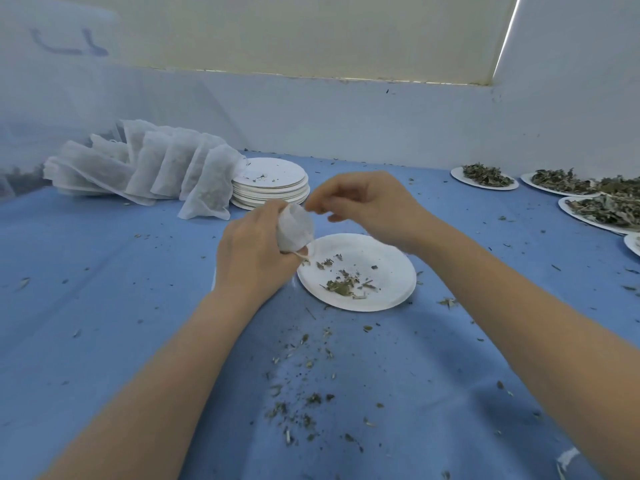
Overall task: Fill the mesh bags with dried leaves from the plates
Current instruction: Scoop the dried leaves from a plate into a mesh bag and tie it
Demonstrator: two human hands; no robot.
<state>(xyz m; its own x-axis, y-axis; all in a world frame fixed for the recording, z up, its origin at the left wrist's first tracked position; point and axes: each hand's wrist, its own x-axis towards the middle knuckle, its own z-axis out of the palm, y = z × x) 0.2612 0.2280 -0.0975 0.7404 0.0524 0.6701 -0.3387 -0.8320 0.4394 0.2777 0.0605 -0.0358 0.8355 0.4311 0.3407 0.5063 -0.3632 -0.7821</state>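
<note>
My left hand point(254, 247) grips a small white mesh bag point(295, 227) above the left edge of a white paper plate point(394, 271). A few dried leaf scraps point(341, 285) lie on that plate. My right hand point(363, 202) is just right of the bag's mouth, its fingertips pinched together at the bag's rim. What the fingertips hold is too small to tell.
A row of filled mesh bags point(149, 168) leans at the back left beside a stack of used plates point(273, 183). Several plates heaped with dried leaves point(588, 199) sit at the right edge. Leaf crumbs point(304, 386) litter the blue cloth point(104, 289). White walls close the back.
</note>
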